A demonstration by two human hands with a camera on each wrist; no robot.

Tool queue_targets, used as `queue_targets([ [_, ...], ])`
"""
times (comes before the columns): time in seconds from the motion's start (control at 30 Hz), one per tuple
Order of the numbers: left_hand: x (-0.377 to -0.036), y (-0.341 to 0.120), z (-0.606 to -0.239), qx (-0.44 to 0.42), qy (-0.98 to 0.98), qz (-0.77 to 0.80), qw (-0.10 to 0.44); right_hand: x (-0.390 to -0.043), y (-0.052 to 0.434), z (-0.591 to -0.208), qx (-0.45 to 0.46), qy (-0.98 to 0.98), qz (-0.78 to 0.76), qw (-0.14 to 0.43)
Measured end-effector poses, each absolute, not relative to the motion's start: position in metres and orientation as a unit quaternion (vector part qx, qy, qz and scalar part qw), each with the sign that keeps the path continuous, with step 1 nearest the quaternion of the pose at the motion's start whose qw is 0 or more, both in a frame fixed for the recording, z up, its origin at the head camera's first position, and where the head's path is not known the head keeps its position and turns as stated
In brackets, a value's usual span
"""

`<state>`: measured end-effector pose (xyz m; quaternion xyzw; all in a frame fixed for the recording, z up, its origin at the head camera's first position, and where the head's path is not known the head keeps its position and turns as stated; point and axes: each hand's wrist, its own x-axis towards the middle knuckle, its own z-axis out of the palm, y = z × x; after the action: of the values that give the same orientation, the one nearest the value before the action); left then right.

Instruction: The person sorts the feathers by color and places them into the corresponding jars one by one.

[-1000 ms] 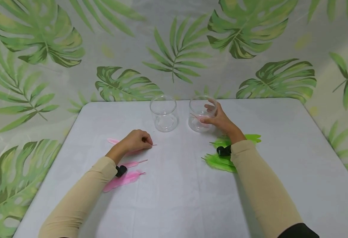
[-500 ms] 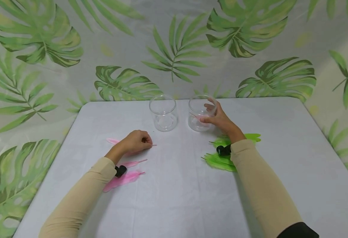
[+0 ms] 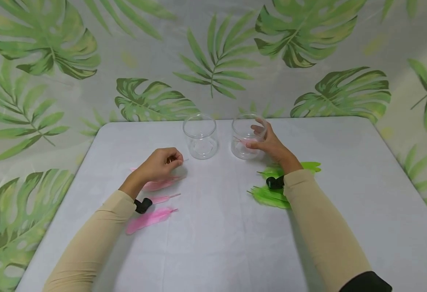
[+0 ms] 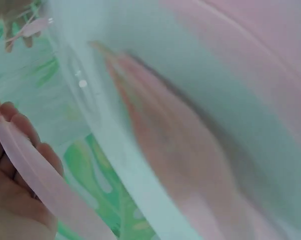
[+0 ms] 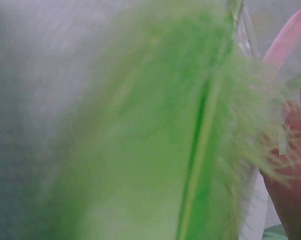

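My left hand (image 3: pixel 173 161) pinches the quill of a pink feather (image 3: pixel 157 184) and holds it just above the white table (image 3: pixel 217 231), short of the empty left glass jar (image 3: pixel 200 136). In the left wrist view that held feather (image 4: pixel 38 182) crosses my fingers (image 4: pixel 10 200), all blurred. My right hand (image 3: pixel 260 140) grips the side of the right glass jar (image 3: pixel 239 140), which has a pink feather (image 5: pixel 285 40) inside. Two more pink feathers (image 3: pixel 149 218) lie by my left forearm. Green feathers (image 3: pixel 268 195) lie under my right wrist and fill the right wrist view as a green feather (image 5: pixel 190 150).
The table's far edge runs just behind the jars, against a leaf-printed backdrop (image 3: pixel 213 61). A black wrist camera (image 3: pixel 142 205) sits on each forearm. White tabletop stretches between my arms and to the right of the green feathers.
My left hand has lifted the pink feather off the table and moved it up and away, closer to the left jar. My right hand keeps its hold on the right jar.
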<state>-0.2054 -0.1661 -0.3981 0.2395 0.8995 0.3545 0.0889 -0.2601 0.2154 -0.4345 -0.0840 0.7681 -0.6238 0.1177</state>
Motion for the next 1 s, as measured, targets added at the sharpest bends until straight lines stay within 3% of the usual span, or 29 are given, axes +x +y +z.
queue_targets([
  [0.17, -0.201, -0.161, -0.383, 0.23, 0.865, 0.432, 0.109, -0.258, 0.215, -0.432, -0.085, 0.767, -0.624, 0.124],
  [0.5, -0.19, -0.141, -0.362, 0.273, 0.858, 0.433, 0.047, -0.259, 0.216, -0.434, -0.09, 0.762, -0.629, 0.123],
  [0.7, -0.187, -0.127, -0.353, 0.238, 0.836, 0.49, 0.071, -0.259, 0.218, -0.435, -0.092, 0.763, -0.627, 0.123],
  [1.0, -0.185, -0.111, -0.343, 0.25, 0.82, 0.507, 0.094, -0.257, 0.218, -0.435, -0.095, 0.764, -0.627, 0.119],
])
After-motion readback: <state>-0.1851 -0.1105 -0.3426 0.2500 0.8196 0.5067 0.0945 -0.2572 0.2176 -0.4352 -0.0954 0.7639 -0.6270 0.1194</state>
